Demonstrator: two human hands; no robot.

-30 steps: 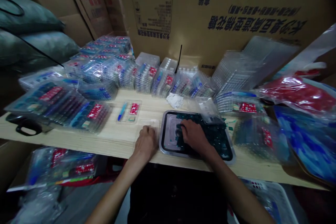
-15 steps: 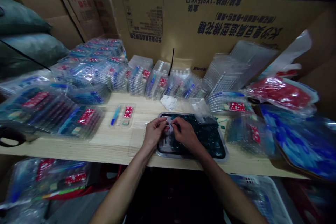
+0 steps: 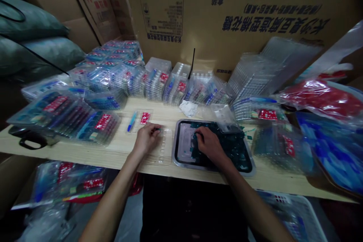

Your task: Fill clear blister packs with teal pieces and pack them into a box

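My left hand (image 3: 146,138) is closed in a pinch over the left part of a clear plastic blister tray (image 3: 166,149). A dark speck shows at its fingertips, too small to name. My right hand (image 3: 210,144) hovers over a black-lined tray with a silver rim (image 3: 212,168), its fingers curled together; what they hold, if anything, is hidden. Many small dark green pieces (image 3: 234,153) fill the right part of that tray, and its left part is mostly bare. Left of my left hand lies a blister pack (image 3: 138,119) with a blue pen and a red patterned piece, partly covered by the hand.
Filled blister packs (image 3: 93,128) stand in rows at the left and back. Empty clear trays (image 3: 249,75) are stacked at the back right. A clear bag (image 3: 225,119) overlaps the black tray's edge. Blue pens (image 3: 334,151) fill a box at the right. A large carton (image 3: 198,19) closes off the back.
My left hand has moved left, away from my right hand, to the clear blister tray. My right hand has stayed over the black tray. The camera view has shifted slightly left.
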